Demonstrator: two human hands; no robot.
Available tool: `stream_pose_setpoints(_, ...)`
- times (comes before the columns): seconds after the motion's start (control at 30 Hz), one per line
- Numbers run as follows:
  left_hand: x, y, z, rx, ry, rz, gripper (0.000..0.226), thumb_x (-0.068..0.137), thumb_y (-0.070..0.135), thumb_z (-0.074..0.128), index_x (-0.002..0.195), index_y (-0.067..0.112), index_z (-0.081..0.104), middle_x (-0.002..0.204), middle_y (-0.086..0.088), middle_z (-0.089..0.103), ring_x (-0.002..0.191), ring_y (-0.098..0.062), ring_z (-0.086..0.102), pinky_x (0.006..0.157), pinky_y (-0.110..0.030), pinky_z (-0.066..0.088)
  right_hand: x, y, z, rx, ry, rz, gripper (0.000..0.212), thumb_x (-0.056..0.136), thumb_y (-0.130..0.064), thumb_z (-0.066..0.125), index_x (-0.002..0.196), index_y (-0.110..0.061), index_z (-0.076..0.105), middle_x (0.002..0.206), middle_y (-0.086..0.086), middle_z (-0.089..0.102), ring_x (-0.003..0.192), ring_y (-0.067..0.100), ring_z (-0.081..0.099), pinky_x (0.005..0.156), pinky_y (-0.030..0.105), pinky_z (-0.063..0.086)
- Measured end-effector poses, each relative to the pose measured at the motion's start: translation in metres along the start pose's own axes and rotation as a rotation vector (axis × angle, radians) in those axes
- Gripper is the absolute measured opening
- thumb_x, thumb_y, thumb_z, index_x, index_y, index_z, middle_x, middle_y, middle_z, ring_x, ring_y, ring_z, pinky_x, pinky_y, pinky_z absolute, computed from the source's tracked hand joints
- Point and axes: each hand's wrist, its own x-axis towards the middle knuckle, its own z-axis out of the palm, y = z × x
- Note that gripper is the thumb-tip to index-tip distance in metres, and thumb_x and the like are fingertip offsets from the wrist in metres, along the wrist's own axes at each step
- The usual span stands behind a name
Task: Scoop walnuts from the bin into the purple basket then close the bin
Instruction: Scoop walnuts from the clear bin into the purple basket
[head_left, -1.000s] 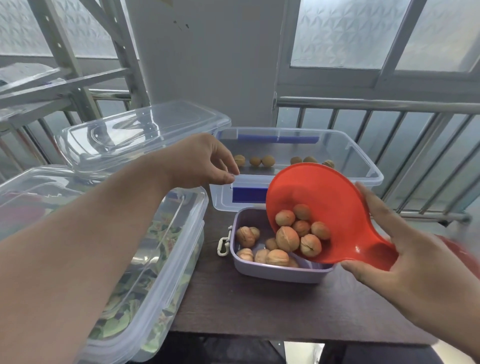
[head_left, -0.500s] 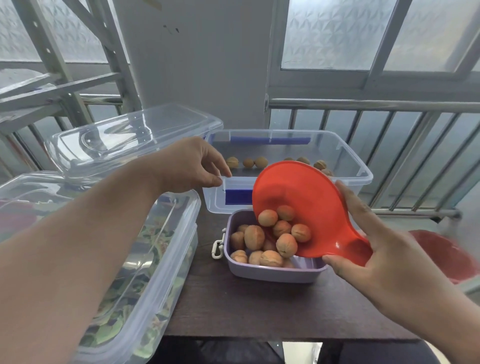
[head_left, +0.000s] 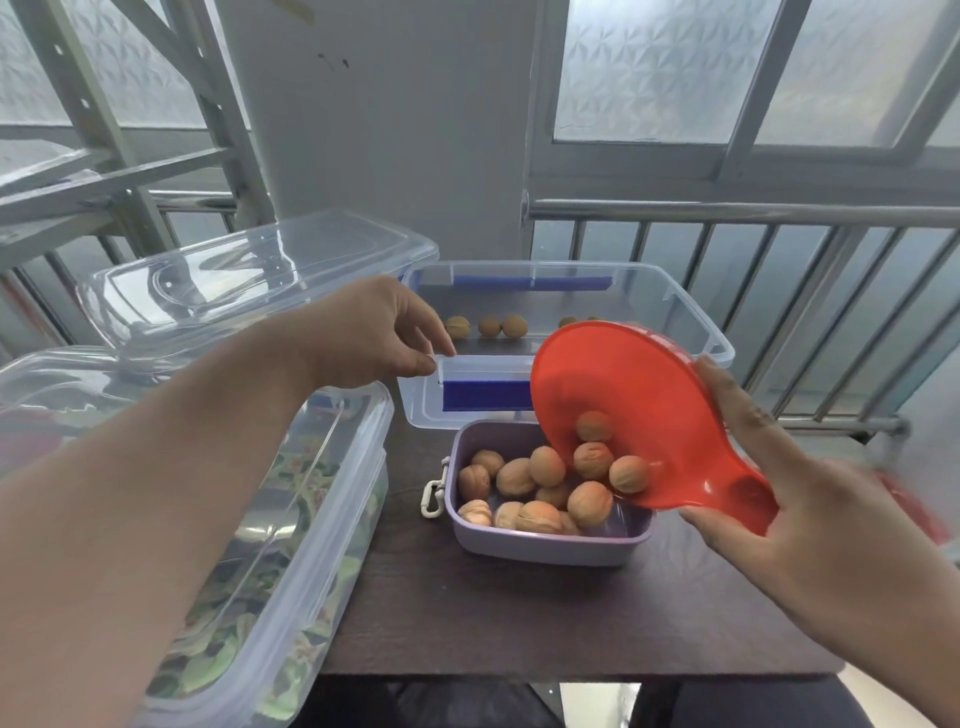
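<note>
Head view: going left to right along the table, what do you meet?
Lidded clear box of leaves → white clip → purple basket holding walnuts → red scoop tipped over it → right hand holding the scoop.

Tan round walnuts (head_left: 535, 493) fill a lilac plastic basket (head_left: 550, 545); orange-red plastic scoop (head_left: 623, 400); clear bin (head_left: 691, 312) with blue strips

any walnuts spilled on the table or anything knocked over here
Nothing stands out. The walnuts seen are in the purple basket, in the tilted red scoop held by the right hand, or in the open bin. None show on the table. The bin's lid rests on other containers to the left.
</note>
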Motion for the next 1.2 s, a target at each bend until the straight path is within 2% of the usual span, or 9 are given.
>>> stream_pose_setpoints(0.03, 0.000, 0.000, 0.000, -0.001, 0.000, 0.000, 0.020, 0.090, 0.016, 0.084, 0.101, 0.033, 0.087, 0.081, 0.014, 0.082, 0.080, -0.008, 0.077, 0.089, -0.036, 0.063, 0.000, 0.000, -0.001, -0.011, -0.008, 0.009, 0.127, 0.063, -0.030, 0.097, 0.162, -0.054, 0.020, 0.041, -0.014, 0.034, 0.040, 0.004, 0.049, 0.043, 0.005, 0.030)
stream_pose_setpoints(0.17, -0.001, 0.002, 0.000, -0.003, 0.005, -0.002, 0.020, 0.090, 0.015, 0.084, 0.100, 0.032, 0.087, 0.080, 0.017, 0.081, 0.079, -0.007, 0.077, 0.087, -0.034, 0.064, 0.002, -0.001, -0.001, -0.047, -0.007, 0.018, 0.128, 0.061, -0.024, 0.098, 0.164, -0.046, 0.025, 0.044, -0.016, 0.033, 0.041, -0.007, 0.036, 0.049, 0.007, 0.030)
stream_pose_setpoints(0.33, 0.000, 0.001, 0.001, -0.005, 0.000, 0.006, 0.020, 0.090, 0.015, 0.084, 0.101, 0.032, 0.087, 0.080, 0.017, 0.081, 0.079, -0.005, 0.077, 0.086, -0.032, 0.063, 0.003, -0.002, -0.001, -0.085, 0.022, 0.048, 0.127, 0.064, -0.021, 0.097, 0.164, -0.047, 0.022, 0.049, -0.008, 0.046, 0.041, 0.010, 0.041, 0.046, 0.026, 0.032)
stream_pose_setpoints(0.47, 0.000, 0.001, 0.001, -0.011, 0.001, 0.009, 0.020, 0.090, 0.014, 0.084, 0.100, 0.032, 0.087, 0.080, 0.017, 0.081, 0.079, -0.004, 0.077, 0.085, -0.031, 0.063, 0.003, -0.002, 0.000, -0.090, 0.033, 0.023, 0.126, 0.064, -0.016, 0.097, 0.165, -0.043, 0.025, 0.051, -0.008, 0.045, 0.041, 0.020, 0.049, 0.047, 0.030, 0.039)
stream_pose_setpoints(0.6, 0.001, -0.001, 0.001, -0.005, 0.002, 0.012, 0.021, 0.089, 0.015, 0.084, 0.099, 0.034, 0.087, 0.080, 0.016, 0.081, 0.079, -0.006, 0.077, 0.088, -0.035, 0.063, 0.003, -0.002, 0.000, -0.095, 0.031, 0.023, 0.124, 0.064, -0.016, 0.096, 0.164, -0.041, 0.027, 0.050, -0.014, 0.033, 0.040, 0.012, 0.038, 0.040, 0.023, 0.031)
stream_pose_setpoints(0.8, 0.000, 0.000, 0.001, -0.007, 0.008, 0.010, 0.021, 0.090, 0.014, 0.084, 0.099, 0.033, 0.087, 0.081, 0.016, 0.081, 0.080, -0.006, 0.078, 0.089, -0.035, 0.064, 0.005, -0.001, 0.006, -0.127, 0.054, -0.038, 0.123, 0.065, -0.017, 0.095, 0.164, -0.042, 0.028, 0.054, -0.007, 0.044, 0.041, 0.023, 0.047, 0.045, 0.032, 0.040)
stream_pose_setpoints(1.0, -0.002, 0.002, 0.001, -0.015, 0.009, 0.001, 0.022, 0.090, 0.014, 0.083, 0.100, 0.033, 0.087, 0.081, 0.016, 0.082, 0.081, -0.006, 0.078, 0.091, -0.037, 0.064, 0.007, 0.004, 0.006, -0.057, 0.150, 0.003, 0.125, 0.067, -0.017, 0.096, 0.163, -0.048, 0.023, 0.052, -0.020, 0.040, 0.047, -0.004, 0.043, 0.047, 0.019, 0.036)
stream_pose_setpoints(1.1, -0.002, 0.003, 0.001, -0.007, 0.004, -0.001, 0.021, 0.091, 0.015, 0.082, 0.101, 0.033, 0.087, 0.081, 0.017, 0.081, 0.082, -0.007, 0.078, 0.090, -0.036, 0.064, 0.017, 0.008, 0.004, 0.039, 0.284, 0.046, 0.123, 0.072, -0.022, 0.094, 0.160, -0.060, 0.017, 0.074, -0.015, 0.062, 0.064, -0.006, 0.056, 0.062, 0.021, 0.041)
stream_pose_setpoints(1.2, -0.003, 0.005, 0.000, -0.001, 0.005, 0.000, 0.020, 0.091, 0.015, 0.081, 0.101, 0.032, 0.087, 0.082, 0.016, 0.082, 0.081, -0.006, 0.077, 0.087, -0.032, 0.064, 0.040, 0.008, -0.002, 0.123, 0.287, 0.122, 0.117, 0.078, -0.029, 0.090, 0.159, -0.061, 0.012, 0.088, -0.013, 0.061, 0.073, -0.012, 0.050, 0.071, 0.023, 0.038)
